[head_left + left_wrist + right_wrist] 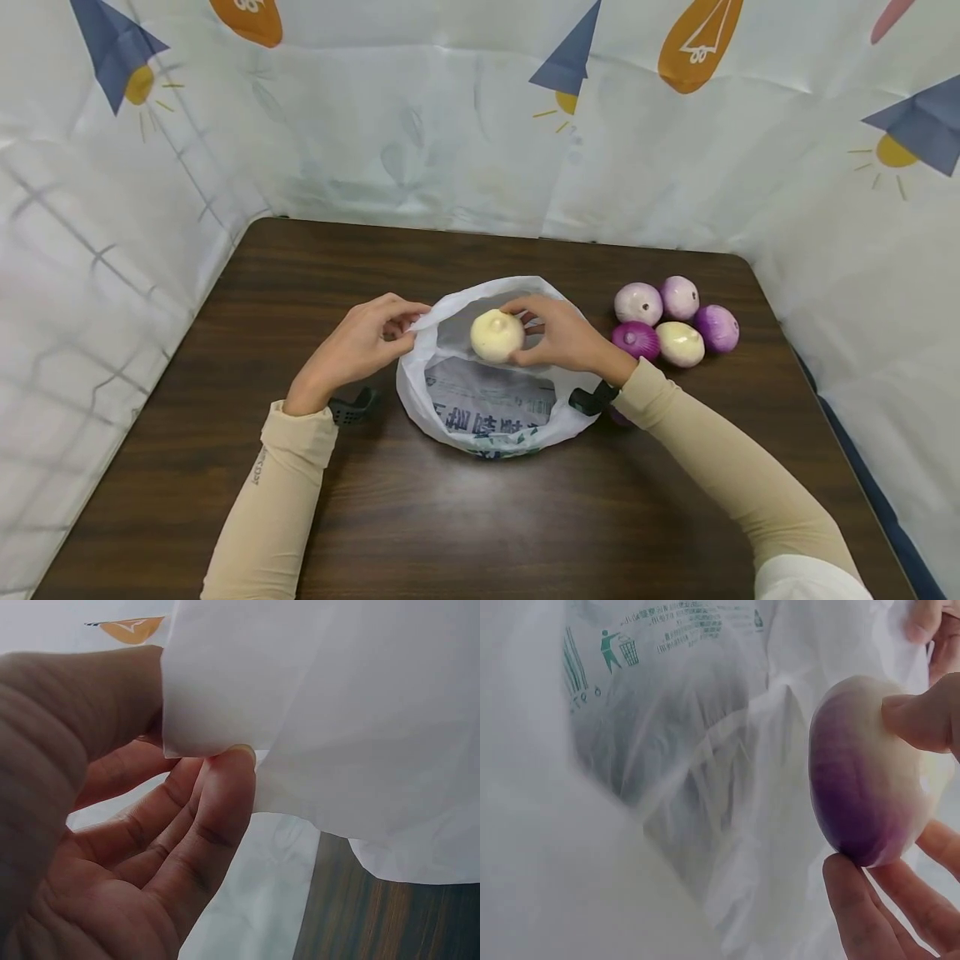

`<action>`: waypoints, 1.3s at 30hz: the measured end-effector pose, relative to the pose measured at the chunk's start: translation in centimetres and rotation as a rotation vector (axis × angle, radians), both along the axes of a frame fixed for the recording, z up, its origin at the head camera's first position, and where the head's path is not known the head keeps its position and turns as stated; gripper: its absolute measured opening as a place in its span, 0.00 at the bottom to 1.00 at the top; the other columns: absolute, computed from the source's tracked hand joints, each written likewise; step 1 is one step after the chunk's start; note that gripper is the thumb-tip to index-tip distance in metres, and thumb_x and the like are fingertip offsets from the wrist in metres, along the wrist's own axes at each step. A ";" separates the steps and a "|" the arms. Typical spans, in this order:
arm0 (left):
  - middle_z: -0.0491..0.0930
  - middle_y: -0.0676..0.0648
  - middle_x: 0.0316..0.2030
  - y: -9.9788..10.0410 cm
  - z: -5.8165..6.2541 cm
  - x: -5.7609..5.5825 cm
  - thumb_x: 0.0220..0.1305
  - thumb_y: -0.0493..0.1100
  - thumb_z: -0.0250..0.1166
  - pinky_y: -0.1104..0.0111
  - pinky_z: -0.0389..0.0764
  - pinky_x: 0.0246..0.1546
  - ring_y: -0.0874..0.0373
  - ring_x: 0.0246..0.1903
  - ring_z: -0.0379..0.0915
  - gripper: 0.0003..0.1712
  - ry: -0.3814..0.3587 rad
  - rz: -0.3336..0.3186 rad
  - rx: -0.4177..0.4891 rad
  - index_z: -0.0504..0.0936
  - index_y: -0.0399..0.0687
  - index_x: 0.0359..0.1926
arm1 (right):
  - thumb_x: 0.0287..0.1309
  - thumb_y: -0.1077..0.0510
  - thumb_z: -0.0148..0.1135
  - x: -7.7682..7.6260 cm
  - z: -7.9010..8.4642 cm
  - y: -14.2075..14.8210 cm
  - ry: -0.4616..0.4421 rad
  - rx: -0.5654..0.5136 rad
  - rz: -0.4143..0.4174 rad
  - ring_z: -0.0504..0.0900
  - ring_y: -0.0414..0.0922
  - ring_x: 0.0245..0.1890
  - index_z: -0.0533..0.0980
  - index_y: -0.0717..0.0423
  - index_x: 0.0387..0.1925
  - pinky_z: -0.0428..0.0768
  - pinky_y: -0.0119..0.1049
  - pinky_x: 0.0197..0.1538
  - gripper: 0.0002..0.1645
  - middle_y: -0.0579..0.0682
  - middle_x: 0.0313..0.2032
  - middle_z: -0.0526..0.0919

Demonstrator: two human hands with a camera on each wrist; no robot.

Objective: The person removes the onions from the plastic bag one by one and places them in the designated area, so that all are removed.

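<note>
A white plastic bag (411,387) with printed lettering stands open-mouthed at the middle of the table. My left hand (358,346) pinches the left edge of its rim; the left wrist view shows the plastic between thumb and fingers. Over the bag's mouth, my right hand (561,335) grips an onion (495,337) from the right side. That onion looks pale from above, while the right wrist view shows purple on its surface (851,776). Thumb and fingertips hold it apart from the table. How much lies inside the bag cannot be seen fully.
Several peeled onions (680,344), some purple and some pale, lie clustered right of the bag. Another purple onion (619,417) is mostly hidden under the right wrist. The dark wooden table (480,525) meets a printed white curtain (450,167) at its back edge.
</note>
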State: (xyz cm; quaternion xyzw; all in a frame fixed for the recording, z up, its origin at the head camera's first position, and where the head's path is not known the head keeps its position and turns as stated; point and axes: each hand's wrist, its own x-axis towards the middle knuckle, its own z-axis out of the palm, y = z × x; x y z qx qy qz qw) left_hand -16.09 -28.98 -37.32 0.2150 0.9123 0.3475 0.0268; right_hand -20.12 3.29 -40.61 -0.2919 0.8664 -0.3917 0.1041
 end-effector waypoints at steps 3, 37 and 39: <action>0.82 0.47 0.45 0.0 0.0 0.0 0.67 0.35 0.62 0.67 0.81 0.44 0.57 0.41 0.77 0.23 -0.008 0.004 -0.005 0.83 0.45 0.62 | 0.46 0.56 0.80 0.1 0.2 0.7 -0.001 -0.028 -0.009 0.83 0.49 0.54 0.79 0.52 0.60 0.87 0.44 0.57 0.36 0.49 0.57 0.82; 0.83 0.47 0.43 0.3 -0.2 -0.2 0.66 0.34 0.63 0.72 0.82 0.43 0.58 0.40 0.78 0.22 0.025 -0.003 -0.015 0.83 0.42 0.61 | 0.46 0.60 0.82 2.3 1.2 7.2 0.020 -0.120 -0.156 0.83 0.50 0.56 0.77 0.49 0.63 0.84 0.44 0.61 0.40 0.48 0.61 0.81; 0.83 0.47 0.43 0.4 -0.2 -0.2 0.66 0.34 0.63 0.72 0.82 0.43 0.58 0.39 0.79 0.22 0.029 -0.005 -0.015 0.83 0.42 0.61 | 0.46 0.59 0.82 2.4 1.2 7.6 0.027 -0.117 -0.161 0.84 0.50 0.56 0.77 0.49 0.63 0.85 0.45 0.60 0.40 0.49 0.61 0.81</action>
